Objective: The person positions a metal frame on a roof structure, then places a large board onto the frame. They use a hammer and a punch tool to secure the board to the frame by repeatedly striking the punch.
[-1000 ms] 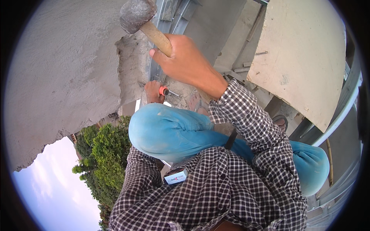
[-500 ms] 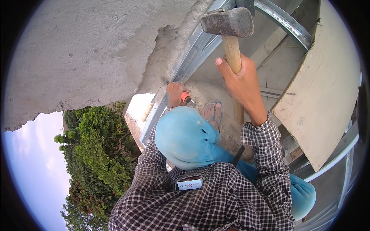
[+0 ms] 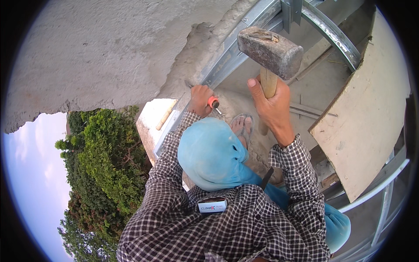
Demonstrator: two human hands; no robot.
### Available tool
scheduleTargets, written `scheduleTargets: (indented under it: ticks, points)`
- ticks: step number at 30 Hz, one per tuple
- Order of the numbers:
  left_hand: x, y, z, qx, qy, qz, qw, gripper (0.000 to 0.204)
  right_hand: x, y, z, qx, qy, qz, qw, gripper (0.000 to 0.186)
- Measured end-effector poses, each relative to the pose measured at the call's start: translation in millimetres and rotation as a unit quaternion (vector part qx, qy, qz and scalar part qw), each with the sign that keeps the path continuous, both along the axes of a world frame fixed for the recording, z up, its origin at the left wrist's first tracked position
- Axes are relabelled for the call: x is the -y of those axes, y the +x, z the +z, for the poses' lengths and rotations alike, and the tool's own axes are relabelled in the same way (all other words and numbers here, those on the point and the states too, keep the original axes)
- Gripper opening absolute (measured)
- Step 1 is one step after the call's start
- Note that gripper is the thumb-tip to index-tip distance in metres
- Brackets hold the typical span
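My right hand (image 3: 274,105) is closed round the wooden handle (image 3: 269,83) of a club hammer. Its worn, heavy steel head (image 3: 270,51) is raised above the fist, well apart from my left hand. That left hand (image 3: 201,99) is wrapped round a chisel with an orange collar (image 3: 213,101) and a dark butt end. Most of the chisel is hidden in the fist; a dark tip (image 3: 188,83) shows beyond the knuckles, against the broken lower edge of the rough concrete wall (image 3: 113,52). Beside the fist runs a galvanized metal channel (image 3: 227,56).
My sandalled foot (image 3: 241,126) stands on a dusty ledge below. At the right leans a pale board (image 3: 362,109) with protruding nails, near curved metal framing (image 3: 336,37). Treetops (image 3: 111,161) and sky lie beyond the edge at the left. A small box (image 3: 212,206) sits in my shirt pocket.
The hammer head has come lower and to the right, its top tipping into view. My left hand stays at the wall with the chisel. The whole view has shifted slightly.
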State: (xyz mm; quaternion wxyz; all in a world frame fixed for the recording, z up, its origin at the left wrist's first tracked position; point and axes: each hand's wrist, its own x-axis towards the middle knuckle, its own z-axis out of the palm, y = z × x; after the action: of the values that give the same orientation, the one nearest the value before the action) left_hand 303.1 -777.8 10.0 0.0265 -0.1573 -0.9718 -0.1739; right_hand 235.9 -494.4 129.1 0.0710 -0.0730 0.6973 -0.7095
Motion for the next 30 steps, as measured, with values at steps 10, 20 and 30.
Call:
scheduleTargets:
  ticks: [10, 20, 30]
  points:
    - [-19.6, -54.8, 16.4, -0.060, 0.107, 0.214, 0.969, 0.024, 2.4, 23.0, 17.4, -0.066, -0.123, -0.035, 0.990, 0.029]
    - [-32.6, -70.9, 14.6, -0.060, 0.141, 0.228, 0.962, 0.031, 41.5, 33.7, -91.7, 0.040, 0.062, 0.118, 0.990, 0.032]
    - [-22.0, -62.8, 19.6, -0.056, 0.181, 0.264, 0.946, 0.027, 22.9, 19.8, -19.9, 0.101, -0.257, -0.019, 0.961, 0.025]
